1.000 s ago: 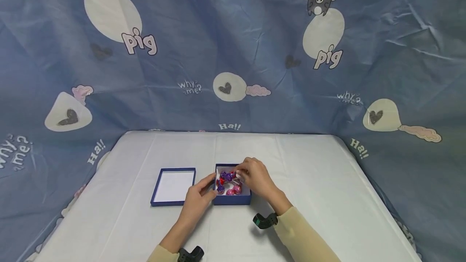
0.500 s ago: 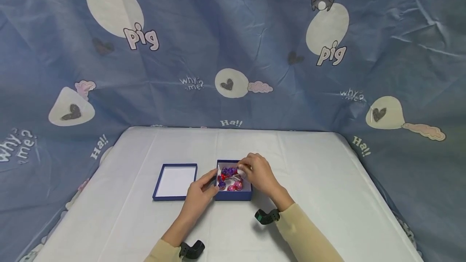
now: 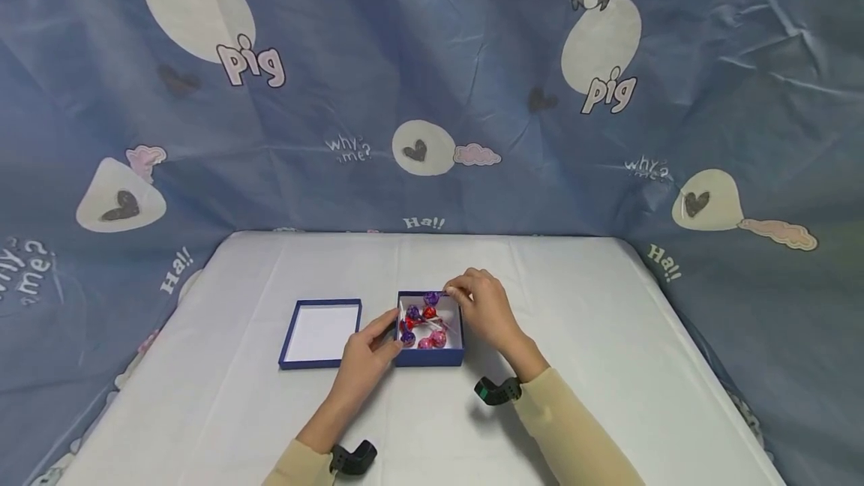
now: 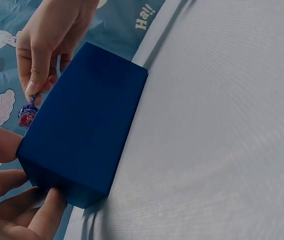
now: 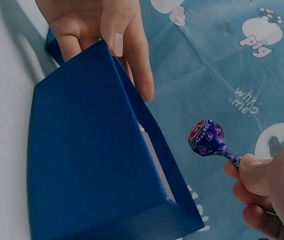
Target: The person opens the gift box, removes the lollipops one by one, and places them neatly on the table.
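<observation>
My right hand (image 3: pixel 482 306) pinches a lollipop (image 5: pixel 207 137) by its stick, just below the wrapped head. Its wrapper is purple with red and white print. The lollipop is raised above the back right part of a blue open box (image 3: pixel 430 357). Inside the white-lined box lie several more lollipops (image 3: pixel 439 338) in purple, red and pink wrappers, their white sticks crossing. My left hand (image 3: pixel 367 358) holds the box at its left side, thumb near the front corner and fingers along the wall. In the left wrist view the box's blue outer wall (image 4: pixel 87 115) hides its inside.
A blue-edged lid (image 3: pixel 320 332) with a white inside lies left of the box, close to my left hand. White cloth covers the table (image 3: pixel 607 366). Behind the table hangs a blue printed curtain (image 3: pixel 337 193).
My right hand has risen from inside the box, bringing a purple lollipop up out of the pile toward the back rim. My left hand stays at the box's left side.
</observation>
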The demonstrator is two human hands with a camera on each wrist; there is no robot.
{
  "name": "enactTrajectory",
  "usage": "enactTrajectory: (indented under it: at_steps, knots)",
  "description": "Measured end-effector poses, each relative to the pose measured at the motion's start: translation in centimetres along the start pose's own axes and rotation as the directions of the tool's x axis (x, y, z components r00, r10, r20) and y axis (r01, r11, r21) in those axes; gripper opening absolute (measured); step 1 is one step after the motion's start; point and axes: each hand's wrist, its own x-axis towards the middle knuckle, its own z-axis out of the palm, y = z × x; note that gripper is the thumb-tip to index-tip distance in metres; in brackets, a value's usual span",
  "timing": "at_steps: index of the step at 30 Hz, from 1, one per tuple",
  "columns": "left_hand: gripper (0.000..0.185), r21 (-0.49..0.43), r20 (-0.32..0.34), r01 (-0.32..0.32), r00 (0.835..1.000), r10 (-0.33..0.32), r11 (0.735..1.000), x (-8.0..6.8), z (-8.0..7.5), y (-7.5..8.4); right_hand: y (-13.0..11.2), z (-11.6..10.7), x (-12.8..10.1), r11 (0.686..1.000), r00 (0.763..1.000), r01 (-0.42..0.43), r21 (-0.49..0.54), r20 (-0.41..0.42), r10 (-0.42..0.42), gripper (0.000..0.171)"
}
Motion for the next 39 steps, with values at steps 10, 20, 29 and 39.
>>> enactTrajectory:
  at_steps: [10,20,29,39]
  knots:
    - [0.055,0.009,0.0,-0.016,1.0,0.016,1.0,0.4,-0.3,-0.9,0.3,-1.4,0.2,1.0,0.997,-0.002,-0.001,-0.073,0.002,0.009]
    - [0.054,0.032,-0.024,-0.023,0.999,0.023,0.999,0.4,0.2,-1.0,1.3,-2.7,-0.2,0.999,0.996,-0.038,-0.004,-0.078,0.038,0.011]
    - [0.056,0.05,-0.022,-0.022,1.0,0.023,0.999,0.4,0.4,-0.8,2.4,-3.8,-0.8,0.997,0.992,-0.08,0.006,-0.094,0.08,0.012]
    - [0.055,0.056,-0.024,-0.02,0.999,0.021,0.998,0.3,0.4,-0.9,4.1,-4.0,-1.3,0.995,0.988,-0.099,0.008,-0.121,0.099,0.011]
